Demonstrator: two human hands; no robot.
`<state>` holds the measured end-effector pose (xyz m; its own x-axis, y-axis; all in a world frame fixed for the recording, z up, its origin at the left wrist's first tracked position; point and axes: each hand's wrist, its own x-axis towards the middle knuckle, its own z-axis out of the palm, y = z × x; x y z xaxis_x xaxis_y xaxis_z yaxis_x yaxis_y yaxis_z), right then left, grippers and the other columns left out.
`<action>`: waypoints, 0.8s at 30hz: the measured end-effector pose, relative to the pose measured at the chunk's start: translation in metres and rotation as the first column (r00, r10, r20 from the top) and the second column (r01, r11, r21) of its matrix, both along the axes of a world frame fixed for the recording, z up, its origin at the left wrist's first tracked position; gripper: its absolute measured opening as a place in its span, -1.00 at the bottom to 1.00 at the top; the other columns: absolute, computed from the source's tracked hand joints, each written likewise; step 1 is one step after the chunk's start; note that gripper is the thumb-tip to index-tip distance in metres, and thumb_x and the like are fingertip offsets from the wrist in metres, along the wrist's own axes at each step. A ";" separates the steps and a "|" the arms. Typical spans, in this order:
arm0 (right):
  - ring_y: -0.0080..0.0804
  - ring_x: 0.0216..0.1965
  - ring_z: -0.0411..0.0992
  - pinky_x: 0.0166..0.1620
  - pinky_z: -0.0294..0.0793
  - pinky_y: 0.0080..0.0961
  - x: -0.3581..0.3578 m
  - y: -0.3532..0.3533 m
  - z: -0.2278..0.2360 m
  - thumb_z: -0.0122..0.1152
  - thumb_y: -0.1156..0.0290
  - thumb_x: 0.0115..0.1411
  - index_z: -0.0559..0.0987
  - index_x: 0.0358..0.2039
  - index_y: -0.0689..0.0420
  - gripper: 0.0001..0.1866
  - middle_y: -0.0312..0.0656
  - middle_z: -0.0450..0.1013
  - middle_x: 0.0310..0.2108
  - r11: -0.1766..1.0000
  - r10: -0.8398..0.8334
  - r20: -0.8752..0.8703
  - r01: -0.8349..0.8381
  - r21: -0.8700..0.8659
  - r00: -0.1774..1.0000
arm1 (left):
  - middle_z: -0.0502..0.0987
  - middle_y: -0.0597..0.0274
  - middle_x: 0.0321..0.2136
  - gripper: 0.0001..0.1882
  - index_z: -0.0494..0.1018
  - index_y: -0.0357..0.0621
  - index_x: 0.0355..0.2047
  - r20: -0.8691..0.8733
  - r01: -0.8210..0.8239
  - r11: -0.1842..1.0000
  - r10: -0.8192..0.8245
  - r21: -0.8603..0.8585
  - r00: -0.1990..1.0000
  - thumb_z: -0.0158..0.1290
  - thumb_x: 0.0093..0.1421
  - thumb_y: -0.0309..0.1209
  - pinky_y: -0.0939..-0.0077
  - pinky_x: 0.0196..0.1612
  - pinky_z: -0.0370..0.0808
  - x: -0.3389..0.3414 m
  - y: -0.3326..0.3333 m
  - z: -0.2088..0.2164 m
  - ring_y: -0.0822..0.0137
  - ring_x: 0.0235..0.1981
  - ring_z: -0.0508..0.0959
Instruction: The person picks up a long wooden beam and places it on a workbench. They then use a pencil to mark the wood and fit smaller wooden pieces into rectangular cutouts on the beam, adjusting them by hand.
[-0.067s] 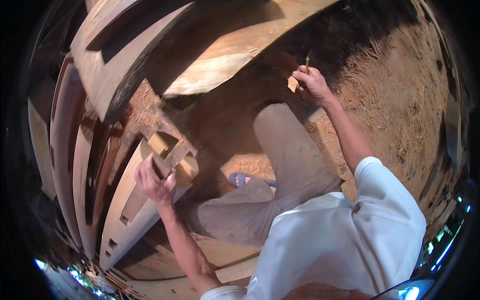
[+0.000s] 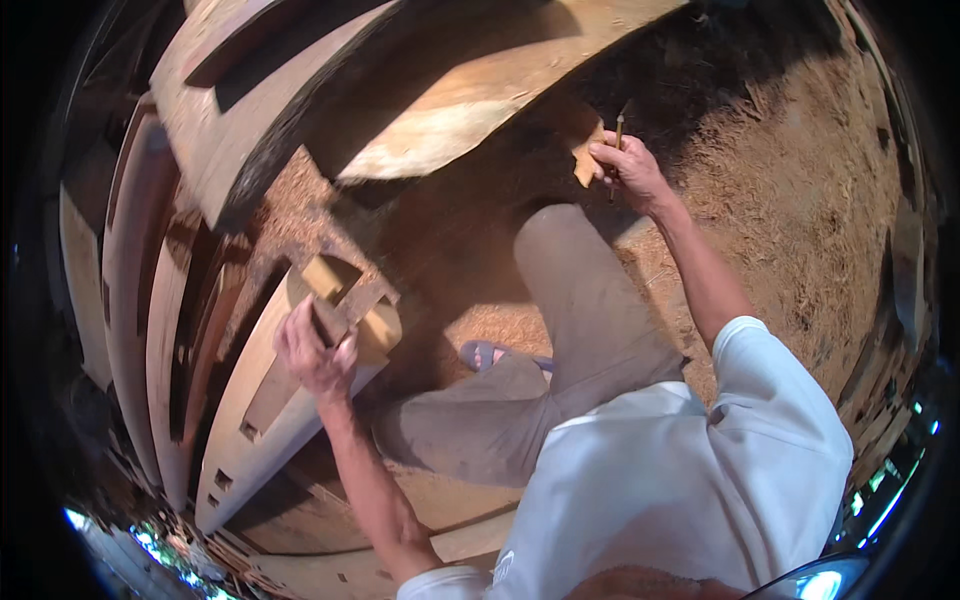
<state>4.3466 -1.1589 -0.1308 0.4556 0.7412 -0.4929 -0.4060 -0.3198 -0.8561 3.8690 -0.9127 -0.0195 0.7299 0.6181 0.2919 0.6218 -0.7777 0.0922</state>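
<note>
At the left, my left hand (image 2: 318, 352) is closed, thumb and fingers around a brown wooden block (image 2: 330, 320) at the upper end of a curved, pale timber piece (image 2: 245, 410). That timber has small square mortises cut in its side and a lighter yellowish block (image 2: 322, 277) at its end. My right hand (image 2: 630, 172) is raised at the upper right. It pinches a small flat wooden piece (image 2: 588, 157) with a notched outline, and a slim pencil (image 2: 619, 130) stands up between its fingers.
Large curved timbers (image 2: 440, 130) hang over the top left. More curved wooden pieces (image 2: 135, 290) lean at the far left. Wood shavings (image 2: 780, 210) cover the ground at the right. My bent legs (image 2: 590, 300) and a sandalled foot (image 2: 482, 354) are in the middle.
My right hand has turned slightly, so more of the flat wooden piece shows. The left hand keeps its place on the block; the whole view has shifted a little.
</note>
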 end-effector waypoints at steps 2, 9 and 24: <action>-0.75 -0.54 0.33 -0.48 0.24 -0.68 -0.011 0.003 0.021 0.25 0.26 0.38 0.59 -0.30 0.01 -0.86 -0.45 0.47 -0.52 0.997 0.070 -0.067 -0.071 -0.010 0.995 | 0.62 0.13 0.00 -0.26 0.55 -0.12 0.13 0.019 -0.004 1.000 0.004 -0.022 1.000 0.39 -0.07 -0.11 0.10 0.25 0.40 0.014 0.000 -0.001 0.02 0.06 0.56; -0.70 -0.55 0.31 -0.47 0.22 -0.65 -0.085 0.042 0.068 0.29 0.30 0.37 0.56 -0.29 0.04 -0.86 -0.46 0.40 -0.51 0.954 0.298 -0.148 -0.289 0.081 0.943 | 0.62 0.13 0.02 -0.26 0.53 -0.09 0.16 0.076 0.010 0.999 -0.007 -0.043 0.997 0.34 0.01 -0.01 0.08 0.23 0.38 0.013 0.002 -0.004 0.03 0.09 0.55; -0.47 -0.44 0.49 -0.28 0.50 -0.46 -0.216 0.184 0.126 0.19 0.47 0.43 0.58 -0.05 0.14 -0.87 -0.15 0.50 -0.44 0.861 0.164 0.781 -0.474 0.185 0.603 | 0.55 0.20 -0.17 -0.45 0.50 -0.07 0.03 0.175 -0.156 0.987 0.148 0.032 0.973 0.31 0.04 -0.17 0.12 0.22 0.33 0.027 -0.016 -0.009 0.16 0.00 0.52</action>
